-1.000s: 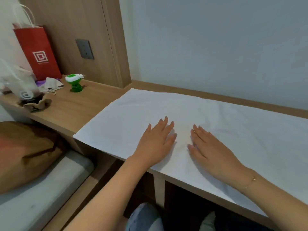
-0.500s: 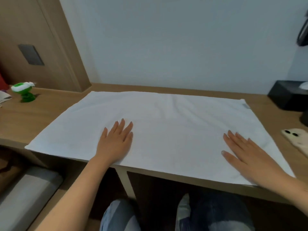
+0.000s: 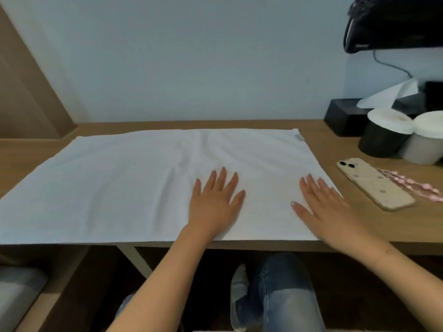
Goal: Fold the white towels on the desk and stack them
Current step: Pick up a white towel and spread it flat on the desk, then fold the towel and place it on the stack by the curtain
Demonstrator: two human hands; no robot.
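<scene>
Both forearms bare, no sleeves; thin gold bracelet [image 3: 387,251] on right wrist; pale polished nails; faded blue jeans [image 3: 285,298] on legs

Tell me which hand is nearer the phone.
Right. The right hand lies flat at the towel's right edge, just left of the phone; the left hand rests mid-towel, farther away.

A single head-worn wide-angle view looks forward and down, close over the desk [image 3: 383,226] toward the wall [image 3: 191,56].
</scene>
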